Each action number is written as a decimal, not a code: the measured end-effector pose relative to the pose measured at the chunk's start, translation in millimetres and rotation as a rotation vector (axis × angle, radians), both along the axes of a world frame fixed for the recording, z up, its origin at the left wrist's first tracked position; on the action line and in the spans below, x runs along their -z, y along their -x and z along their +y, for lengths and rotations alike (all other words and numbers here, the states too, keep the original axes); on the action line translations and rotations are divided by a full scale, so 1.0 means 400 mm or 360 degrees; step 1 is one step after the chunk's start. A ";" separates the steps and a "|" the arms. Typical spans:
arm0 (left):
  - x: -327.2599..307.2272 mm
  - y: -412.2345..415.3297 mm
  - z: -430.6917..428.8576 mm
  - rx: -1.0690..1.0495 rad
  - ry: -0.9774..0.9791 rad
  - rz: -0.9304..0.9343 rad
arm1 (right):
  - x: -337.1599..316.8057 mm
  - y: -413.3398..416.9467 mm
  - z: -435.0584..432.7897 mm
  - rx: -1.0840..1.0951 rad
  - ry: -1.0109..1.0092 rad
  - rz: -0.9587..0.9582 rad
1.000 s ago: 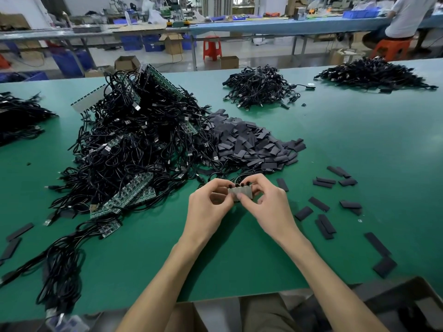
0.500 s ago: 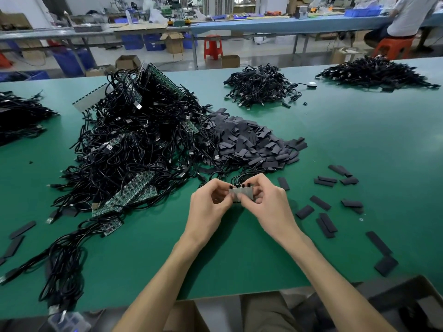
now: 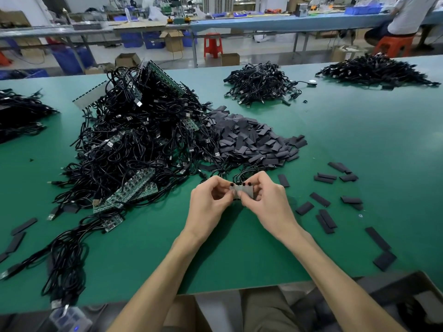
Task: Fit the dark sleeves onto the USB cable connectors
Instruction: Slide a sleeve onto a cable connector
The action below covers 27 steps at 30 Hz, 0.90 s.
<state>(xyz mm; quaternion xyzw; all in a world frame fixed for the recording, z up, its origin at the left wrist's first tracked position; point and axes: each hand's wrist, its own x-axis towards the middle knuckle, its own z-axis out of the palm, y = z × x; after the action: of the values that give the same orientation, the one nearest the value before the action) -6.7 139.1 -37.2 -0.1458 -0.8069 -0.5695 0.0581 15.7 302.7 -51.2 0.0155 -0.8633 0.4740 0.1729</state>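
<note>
A small grey block [image 3: 242, 191], with thin black cables [image 3: 244, 174] leaving its far edge, is pinched by the left hand [image 3: 211, 203] and right hand [image 3: 266, 204] above the mat [image 3: 239, 255]. Flat dark sleeves [image 3: 254, 142] are heaped just beyond it, right of the cable pile [image 3: 134, 140].

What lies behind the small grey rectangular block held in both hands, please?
Thin black cables run from the grey block back toward the dark sleeve heap; fingers hide its underside.

Single head-worn view, forward and down, close over green table [image 3: 359, 140].
</note>
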 end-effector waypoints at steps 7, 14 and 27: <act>0.000 -0.003 0.004 -0.0083 -0.0078 0.0020 | -0.005 0.006 -0.001 -0.0023 0.0211 -0.0076; -0.012 -0.014 0.002 -0.0163 -0.0271 0.0187 | -0.011 0.001 -0.007 -0.0151 0.0074 -0.0048; -0.265 -0.019 -0.013 -0.0327 -0.0201 0.1044 | -0.037 -0.012 0.008 -0.0481 0.0606 -0.0170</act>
<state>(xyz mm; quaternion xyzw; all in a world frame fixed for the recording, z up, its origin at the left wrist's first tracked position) 1.0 133.8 68.6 -0.2350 -0.7189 -0.5323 0.3802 20.6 305.8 -36.2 0.0866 -0.7542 0.6487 0.0537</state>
